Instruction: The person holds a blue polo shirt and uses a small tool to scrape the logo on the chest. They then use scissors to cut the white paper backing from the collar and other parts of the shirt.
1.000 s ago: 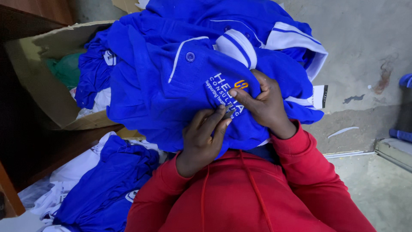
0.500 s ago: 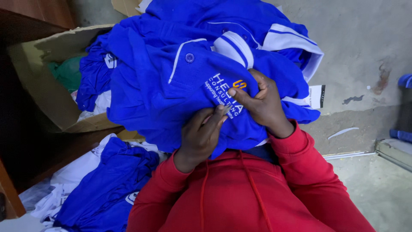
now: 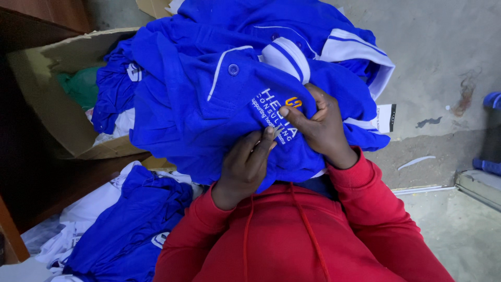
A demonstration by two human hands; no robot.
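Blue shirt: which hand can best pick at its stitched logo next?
Probably the right hand: its thumb presses the logo on the blue shirt; the left hand grips cloth below.

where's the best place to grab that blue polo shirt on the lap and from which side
Probably the collar end: the striped white collar of the blue polo shirt lies folded on top, thick and free. Come from above, on the far side from the left hand and right hand, which pinch the embroidered chest patch.

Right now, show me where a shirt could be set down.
Bare grey concrete floor lies right of the blue polo shirt pile, above the right hand. Crowded: brown cardboard box, the shirt heap beside the left hand.
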